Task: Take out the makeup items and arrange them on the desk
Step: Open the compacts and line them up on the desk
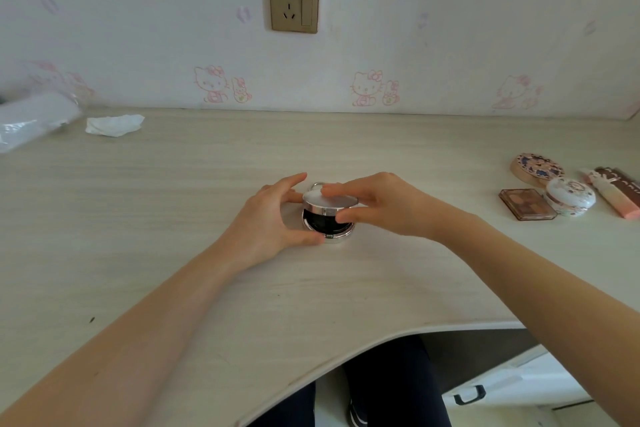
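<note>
Desk (207, 184) is a pale wood grain, and the wallpaper (138, 28) is white with pink cartoon cats plus a gold socket plate (293, 0). The compact (329, 215) is shiny silver with a black inside. Off to the side there's a tan round case (536, 168) with a blue floral top, a white floral pot (570, 196), a brown eyeshadow palette (527, 203) and what looks like a pink-peach tube (611, 193), kinda blurry.

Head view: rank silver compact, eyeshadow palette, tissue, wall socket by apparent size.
1. Wall socket
2. Tissue and silver compact, held by both hands: look alike, unranked
3. Eyeshadow palette
Distances from the camera differ, so true sizes are unsure.
</note>
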The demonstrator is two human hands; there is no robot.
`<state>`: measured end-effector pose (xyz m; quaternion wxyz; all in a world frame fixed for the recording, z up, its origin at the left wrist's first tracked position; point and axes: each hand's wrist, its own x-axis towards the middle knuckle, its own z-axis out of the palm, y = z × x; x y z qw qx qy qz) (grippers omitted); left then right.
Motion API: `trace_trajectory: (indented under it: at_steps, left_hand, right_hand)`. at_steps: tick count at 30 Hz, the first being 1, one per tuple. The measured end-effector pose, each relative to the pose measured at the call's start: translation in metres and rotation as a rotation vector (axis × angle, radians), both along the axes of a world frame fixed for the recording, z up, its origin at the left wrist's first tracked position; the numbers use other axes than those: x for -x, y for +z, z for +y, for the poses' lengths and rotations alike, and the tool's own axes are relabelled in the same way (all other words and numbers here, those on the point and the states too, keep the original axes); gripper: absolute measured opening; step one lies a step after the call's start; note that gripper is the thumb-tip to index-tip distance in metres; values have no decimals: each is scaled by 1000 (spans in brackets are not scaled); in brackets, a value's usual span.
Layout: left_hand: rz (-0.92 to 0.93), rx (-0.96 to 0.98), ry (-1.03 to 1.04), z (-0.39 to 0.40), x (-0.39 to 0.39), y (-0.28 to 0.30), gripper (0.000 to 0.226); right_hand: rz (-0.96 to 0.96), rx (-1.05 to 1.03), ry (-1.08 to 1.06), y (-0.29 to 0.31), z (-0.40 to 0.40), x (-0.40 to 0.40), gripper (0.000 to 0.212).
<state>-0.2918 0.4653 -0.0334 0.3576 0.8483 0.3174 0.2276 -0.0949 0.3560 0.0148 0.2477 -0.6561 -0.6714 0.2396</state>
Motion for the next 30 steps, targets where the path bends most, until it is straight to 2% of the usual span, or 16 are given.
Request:
trace_trajectory:
  at_steps: [7,13,17,24,30]
  left_hand:
    - [-11,22,21,-1,1,3,102]
    - [-45,63,45,-2,3,2,79]
    - [-53,65,49,-3,4,2,86]
    - [-25,44,24,-2,5,3,99]
    - [-17,43,22,-2,4,3,98]
  right_hand:
    - [80,55,46,16,13,-8,32]
    - [207,64,24,13,15,-8,31]
    - [341,94,11,9,13,-7,30]
    - [307,96,5,6,12,-8,34]
    - [299,99,34,1,8,-10,40]
